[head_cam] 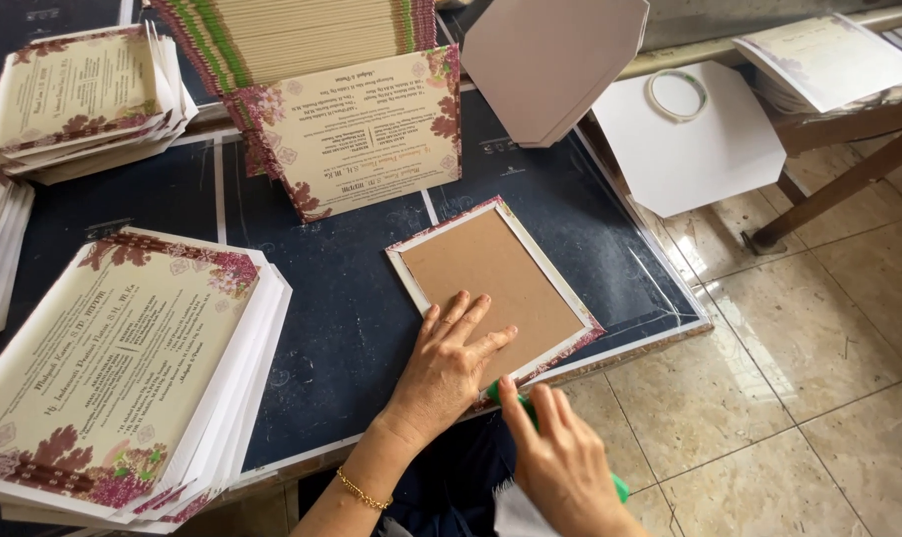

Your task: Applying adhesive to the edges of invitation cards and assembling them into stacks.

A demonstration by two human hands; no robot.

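Note:
A brown cardboard panel (491,273), wrapped in a floral-printed sheet whose edges fold over its rim, lies on the dark blue work board (352,298). My left hand (449,368) presses flat on the panel's near corner, fingers spread. My right hand (560,462) grips a green tool (618,487) at the panel's near edge; most of the tool is hidden by the fingers.
A stack of printed floral cards (123,368) sits at the near left and another stack (83,99) at the far left. A row of upright cards (352,139) stands behind the panel. White cut sheets (700,149) and a roll of tape (676,94) lie at the right, above a tiled floor (799,378).

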